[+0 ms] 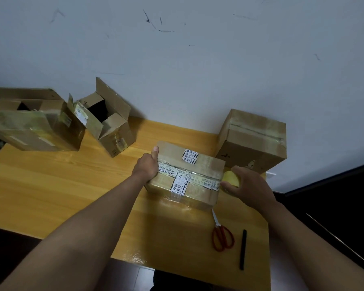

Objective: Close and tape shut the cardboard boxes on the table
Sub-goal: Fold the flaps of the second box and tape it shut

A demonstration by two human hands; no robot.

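Tabletop (51, 185): left hand (146, 166) grips box (189, 181); right hand (250, 185) clasps half-hidden tape roll (231, 178).

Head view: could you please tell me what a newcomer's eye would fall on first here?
Mid-table, both hands work on a closed box: the left hand steadies its left end while the right hand holds a yellowish tape roll at its right end. Red scissors lie in front; open boxes wait far left.
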